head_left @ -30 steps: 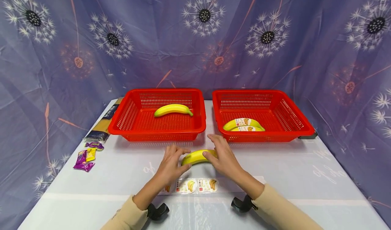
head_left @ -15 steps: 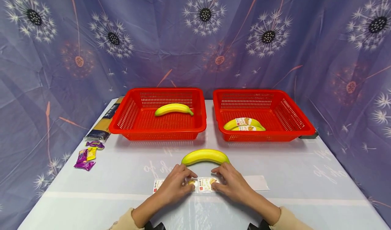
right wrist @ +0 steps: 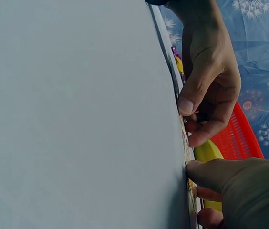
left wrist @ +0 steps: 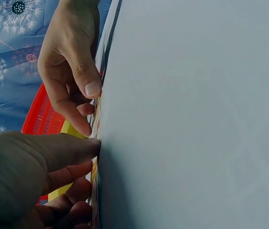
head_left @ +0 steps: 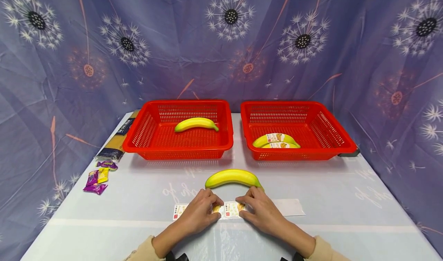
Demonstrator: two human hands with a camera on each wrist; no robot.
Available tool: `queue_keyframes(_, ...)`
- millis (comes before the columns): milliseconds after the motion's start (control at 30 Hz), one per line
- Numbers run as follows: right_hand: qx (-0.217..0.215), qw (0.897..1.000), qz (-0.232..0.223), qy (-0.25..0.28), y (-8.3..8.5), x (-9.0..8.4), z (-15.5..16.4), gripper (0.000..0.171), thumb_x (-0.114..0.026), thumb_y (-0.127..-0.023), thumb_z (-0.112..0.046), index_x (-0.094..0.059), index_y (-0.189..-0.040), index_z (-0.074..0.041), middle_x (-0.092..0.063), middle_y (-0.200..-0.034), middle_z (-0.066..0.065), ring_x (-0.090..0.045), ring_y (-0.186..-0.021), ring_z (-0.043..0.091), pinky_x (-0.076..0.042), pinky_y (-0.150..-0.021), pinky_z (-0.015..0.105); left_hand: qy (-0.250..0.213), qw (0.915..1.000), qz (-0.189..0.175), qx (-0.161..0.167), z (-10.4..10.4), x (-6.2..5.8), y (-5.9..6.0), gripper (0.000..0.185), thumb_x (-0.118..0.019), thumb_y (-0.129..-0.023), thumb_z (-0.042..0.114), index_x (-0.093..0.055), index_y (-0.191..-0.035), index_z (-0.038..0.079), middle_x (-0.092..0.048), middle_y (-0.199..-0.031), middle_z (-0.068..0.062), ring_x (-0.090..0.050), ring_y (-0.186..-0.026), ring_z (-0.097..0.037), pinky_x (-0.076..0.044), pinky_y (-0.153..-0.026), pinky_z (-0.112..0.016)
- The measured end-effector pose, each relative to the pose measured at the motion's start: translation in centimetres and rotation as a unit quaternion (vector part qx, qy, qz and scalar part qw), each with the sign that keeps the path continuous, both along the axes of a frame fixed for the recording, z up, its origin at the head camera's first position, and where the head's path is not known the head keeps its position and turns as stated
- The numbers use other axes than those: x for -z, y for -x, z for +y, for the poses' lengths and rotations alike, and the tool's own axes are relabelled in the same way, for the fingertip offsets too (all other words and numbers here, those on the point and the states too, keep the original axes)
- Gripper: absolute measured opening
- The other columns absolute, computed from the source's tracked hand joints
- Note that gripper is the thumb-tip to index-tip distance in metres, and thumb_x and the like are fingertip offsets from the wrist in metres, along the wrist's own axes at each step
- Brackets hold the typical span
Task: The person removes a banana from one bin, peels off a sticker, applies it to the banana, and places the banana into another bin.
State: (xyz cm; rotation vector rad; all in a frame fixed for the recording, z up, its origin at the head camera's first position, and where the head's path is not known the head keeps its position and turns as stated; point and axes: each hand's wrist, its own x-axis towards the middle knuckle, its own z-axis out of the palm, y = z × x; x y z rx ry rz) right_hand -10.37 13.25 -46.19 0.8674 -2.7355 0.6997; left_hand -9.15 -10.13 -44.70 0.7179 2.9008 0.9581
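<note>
Both hands, left and right, pinch the sticker strip; you're peeling a label, next lift it cleanly toward the banana.

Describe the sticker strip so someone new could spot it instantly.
Start from the two red baskets at the back of the table. Come forward past the loose banana. Just nearer lies the sticker strip, flat under both hands' fingertips. It alone is white paper printed with small bananas.

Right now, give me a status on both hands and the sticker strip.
Left hand and right hand pinching sticker strip on table. Loose banana lies just beyond. Nothing in the way.
</note>
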Motion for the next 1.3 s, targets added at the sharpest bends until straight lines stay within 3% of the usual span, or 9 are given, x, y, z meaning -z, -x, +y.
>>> queue_keyframes(267, -0.001, 1.0, -0.005, -0.007, -0.2, -0.2, 0.0, 0.028, -0.078, -0.074, -0.027, -0.07, -0.1, -0.025, -0.047, -0.091, -0.013, -0.038, -0.086, 0.002, -0.036, -0.07, 0.018, 0.0, 0.9999, 0.011, -0.001, 0.0, 0.0, -0.2, 0.022, -0.073, -0.073, 0.016, -0.068, -0.095, 0.015, -0.049, -0.083, 0.005, -0.036, -0.079, -0.005, -0.036, -0.068, -0.018)
queue_keyframes(533, -0.03, 0.999, 0.035, 0.004, -0.3, -0.1, -0.3, 0.028, -0.079, -0.069, -0.018, -0.063, -0.092, -0.022, -0.052, -0.088, -0.011, -0.039, -0.086, 0.002, -0.04, -0.074, 0.021, 0.003, 0.9998, 0.017, -0.004, 0.0, -0.1, -0.2, 0.022, -0.073, -0.072, 0.016, -0.068, -0.094, 0.014, -0.049, -0.083, 0.005, -0.036, -0.079, -0.004, -0.036, -0.068, -0.018)
queue_keyframes(933, -0.028, 0.997, -0.032, 0.065, -0.3, 0.0, 0.3, 0.022, -0.071, -0.079, -0.006, -0.073, -0.1, -0.014, -0.05, -0.076, -0.015, -0.037, -0.075, -0.003, -0.037, -0.065, 0.015, 0.009, 0.9997, 0.023, -0.003, 0.1, 0.0, -0.1, 0.023, -0.073, -0.072, 0.016, -0.068, -0.094, 0.015, -0.048, -0.083, 0.005, -0.036, -0.079, -0.005, -0.035, -0.069, -0.019)
queue_keyframes(1133, -0.022, 0.994, -0.058, 0.095, -0.4, 0.3, 0.8, 0.012, -0.072, -0.08, -0.013, -0.074, -0.089, -0.021, -0.05, -0.08, -0.016, -0.041, -0.078, -0.002, -0.039, -0.067, 0.017, 0.009, 0.9997, 0.023, -0.004, 0.0, 0.0, -0.1, 0.023, -0.073, -0.072, 0.016, -0.068, -0.094, 0.015, -0.049, -0.083, 0.006, -0.036, -0.078, -0.005, -0.036, -0.069, -0.019)
queue_keyframes(1300, -0.007, 0.995, -0.03, 0.097, -0.2, 0.5, 0.9, 0.013, -0.077, -0.075, -0.019, -0.065, -0.076, -0.025, -0.048, -0.074, -0.019, -0.039, -0.075, -0.004, -0.038, -0.064, 0.015, 0.006, 0.9997, 0.023, -0.003, 0.0, 0.0, -0.1, 0.023, -0.074, -0.072, 0.016, -0.068, -0.094, 0.014, -0.049, -0.083, 0.006, -0.036, -0.078, -0.005, -0.035, -0.069, -0.019)
